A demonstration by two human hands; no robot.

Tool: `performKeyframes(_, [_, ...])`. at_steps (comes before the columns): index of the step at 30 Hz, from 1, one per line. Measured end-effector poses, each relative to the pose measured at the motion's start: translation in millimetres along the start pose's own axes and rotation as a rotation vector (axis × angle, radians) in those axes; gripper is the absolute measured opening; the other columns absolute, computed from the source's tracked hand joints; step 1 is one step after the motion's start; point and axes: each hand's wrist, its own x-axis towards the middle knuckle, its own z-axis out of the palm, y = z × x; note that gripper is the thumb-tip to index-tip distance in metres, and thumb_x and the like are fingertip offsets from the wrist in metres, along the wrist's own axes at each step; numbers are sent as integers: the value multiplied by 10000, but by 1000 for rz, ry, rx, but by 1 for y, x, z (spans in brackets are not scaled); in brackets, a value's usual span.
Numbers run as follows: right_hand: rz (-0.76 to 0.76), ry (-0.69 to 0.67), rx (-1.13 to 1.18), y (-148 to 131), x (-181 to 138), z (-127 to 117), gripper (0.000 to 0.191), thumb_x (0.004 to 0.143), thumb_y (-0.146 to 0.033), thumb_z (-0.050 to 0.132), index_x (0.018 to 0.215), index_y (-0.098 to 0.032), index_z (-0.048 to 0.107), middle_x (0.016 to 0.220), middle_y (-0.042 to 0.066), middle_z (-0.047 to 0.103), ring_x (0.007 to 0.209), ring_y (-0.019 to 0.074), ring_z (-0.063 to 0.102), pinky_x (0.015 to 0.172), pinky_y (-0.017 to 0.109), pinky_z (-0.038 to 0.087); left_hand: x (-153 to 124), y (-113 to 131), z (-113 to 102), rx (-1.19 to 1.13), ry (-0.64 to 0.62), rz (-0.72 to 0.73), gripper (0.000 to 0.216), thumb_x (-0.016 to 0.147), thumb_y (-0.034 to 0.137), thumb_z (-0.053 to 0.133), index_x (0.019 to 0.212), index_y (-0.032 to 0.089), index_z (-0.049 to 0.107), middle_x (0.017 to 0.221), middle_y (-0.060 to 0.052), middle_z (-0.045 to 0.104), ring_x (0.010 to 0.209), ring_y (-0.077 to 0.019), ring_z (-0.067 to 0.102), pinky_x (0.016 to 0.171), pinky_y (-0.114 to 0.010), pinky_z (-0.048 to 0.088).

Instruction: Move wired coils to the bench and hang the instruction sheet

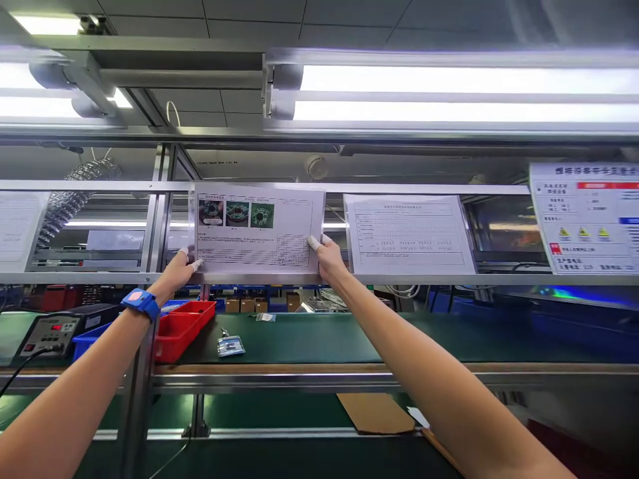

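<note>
We reach both arms up and forward. Our left hand (pixel 180 266) and right hand (pixel 327 256) pinch the white laminated instruction sheet with 3 photos (pixel 257 229) by its lower corners, against the silver metal rail (pixel 399 279).

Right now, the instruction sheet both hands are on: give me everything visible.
The instruction sheet is a white landscape page, apparently in a glossy clear sleeve. Three photos of round green parts run along its top left, with lines of small print and a table below, too small to read. It stands upright between the upper and lower metal rails. The left hand pinches its lower left corner, the right hand its lower right edge; fingertips wear white cots.
</note>
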Motion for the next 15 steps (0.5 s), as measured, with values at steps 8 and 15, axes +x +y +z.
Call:
performKeyframes(8, [2,-25,37,-21,-4,12,234,618,-254,733,811,-202,612,787,-7,720,884,200,654,886,356,523,-12,23,3,-140,3,-90,478,513,315,811,919,161,611,862,-52,708,1008,-251,610,899,-355,493])
performKeyframes(15, [157,29,-31,-33,-9,11,96,709,-91,669,731,-163,609,682,-25,691,939,183,642,969,380,479,-9,42,-3,80,-19,-297,234,754,317,703,855,118,633,602,31,635,783,-161,619,729,-264,518])
